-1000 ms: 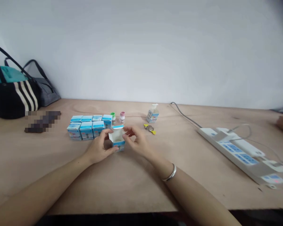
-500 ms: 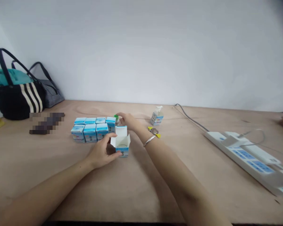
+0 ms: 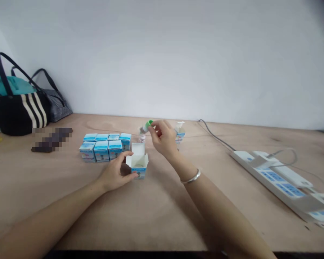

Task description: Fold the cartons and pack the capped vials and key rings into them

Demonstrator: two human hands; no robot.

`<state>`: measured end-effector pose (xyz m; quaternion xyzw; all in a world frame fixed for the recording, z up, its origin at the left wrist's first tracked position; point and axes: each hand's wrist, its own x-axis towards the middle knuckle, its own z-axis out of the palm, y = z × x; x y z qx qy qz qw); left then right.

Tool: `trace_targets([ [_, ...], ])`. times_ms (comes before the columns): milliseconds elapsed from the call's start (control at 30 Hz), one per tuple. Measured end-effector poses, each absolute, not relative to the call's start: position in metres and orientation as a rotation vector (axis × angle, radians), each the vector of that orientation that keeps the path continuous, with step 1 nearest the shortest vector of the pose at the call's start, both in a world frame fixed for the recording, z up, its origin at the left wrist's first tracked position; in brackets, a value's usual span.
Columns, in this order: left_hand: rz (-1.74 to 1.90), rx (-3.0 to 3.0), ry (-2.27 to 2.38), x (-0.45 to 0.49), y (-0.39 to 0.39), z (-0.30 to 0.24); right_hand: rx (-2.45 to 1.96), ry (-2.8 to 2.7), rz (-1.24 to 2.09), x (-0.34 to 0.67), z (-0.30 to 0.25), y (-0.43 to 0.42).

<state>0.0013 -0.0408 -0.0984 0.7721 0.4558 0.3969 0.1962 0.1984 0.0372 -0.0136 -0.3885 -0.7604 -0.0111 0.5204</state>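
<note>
My left hand (image 3: 115,173) grips a small white and blue carton (image 3: 138,163) that stands on the wooden table (image 3: 156,212) with its top flaps open. My right hand (image 3: 163,138) is lifted just above and behind the carton, pinching a small clear vial with a green cap (image 3: 145,128), tilted to the left. A silver bangle (image 3: 191,177) circles my right wrist. Several closed blue and white cartons (image 3: 104,146) stand in two rows to the left of the open one.
A small pump bottle (image 3: 179,131) stands behind my right hand. A white power strip (image 3: 280,180) with plugs and a grey cable lies at the right. Two bags (image 3: 21,104) sit at the far left by the wall, with a blurred dark object (image 3: 52,139) before them.
My right hand left the open carton, reached back to the vials behind the rows, and has now lifted the green-capped vial above the carton. My left hand stayed on the carton.
</note>
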Motion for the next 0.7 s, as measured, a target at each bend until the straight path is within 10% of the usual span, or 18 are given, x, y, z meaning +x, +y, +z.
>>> trace_targets([
  [700, 1.139, 2.199, 1.21, 0.005, -0.043, -0.098, -0.626, -2.312, -0.063, 0.215, -0.033, -0.032],
])
